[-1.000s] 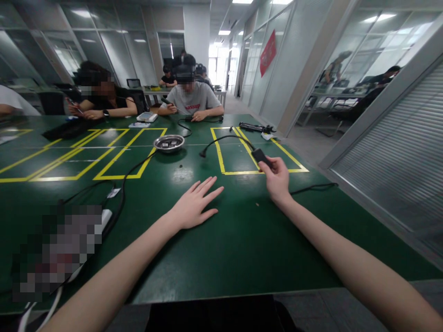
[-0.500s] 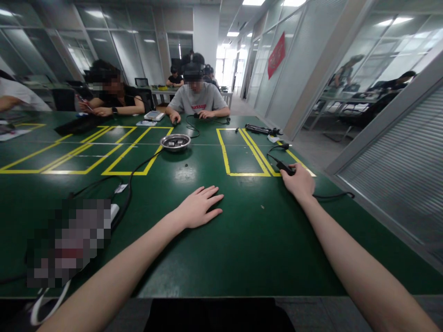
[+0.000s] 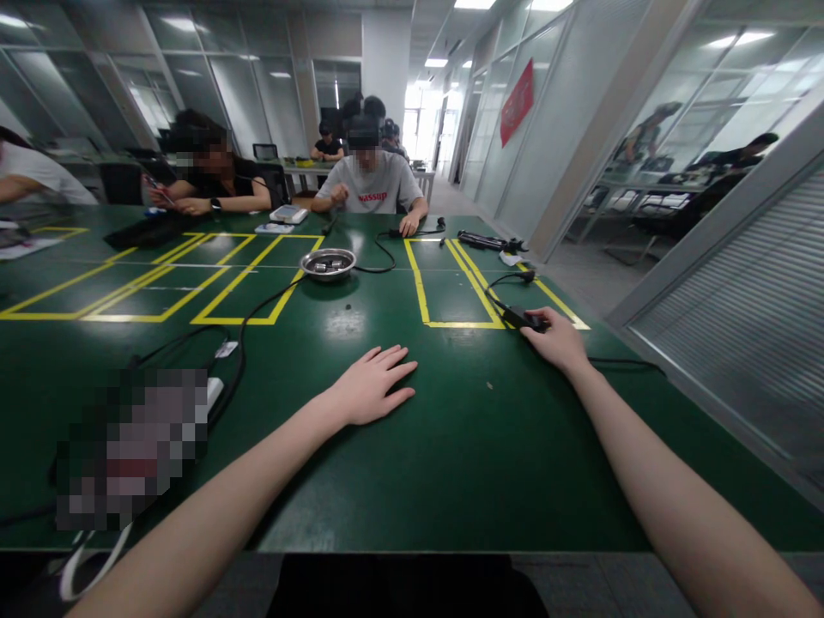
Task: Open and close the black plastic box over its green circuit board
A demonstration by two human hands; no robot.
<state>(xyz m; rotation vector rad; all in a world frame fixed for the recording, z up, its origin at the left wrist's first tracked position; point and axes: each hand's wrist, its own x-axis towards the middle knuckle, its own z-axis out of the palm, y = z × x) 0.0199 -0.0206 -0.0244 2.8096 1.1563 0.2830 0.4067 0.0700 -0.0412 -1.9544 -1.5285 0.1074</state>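
My left hand [image 3: 377,384] lies palm down on the green table [image 3: 412,481], its fingers spread and nothing under them that I can see. Farther off to the right, my right hand [image 3: 559,338] is closed round the near end of a black power adapter [image 3: 517,318] on the table. A thin black cord loops from the adapter's far end to a plug [image 3: 528,276] just beyond. Another black cable [image 3: 624,361] runs out to the right from behind my right wrist.
A metal bowl [image 3: 328,265] with small metal parts stands mid-table. Yellow tape [image 3: 463,325] marks rectangles. A folded black tripod [image 3: 489,241] lies at the far right. A blurred-out object [image 3: 142,446] and cables are at left. A person [image 3: 370,184] sits opposite, one hand on a black corded device.
My right hand has shifted slightly, and the adapter now points more to the left. My left hand stays put. The person opposite has raised one hand and moved the other rightward with the corded device.
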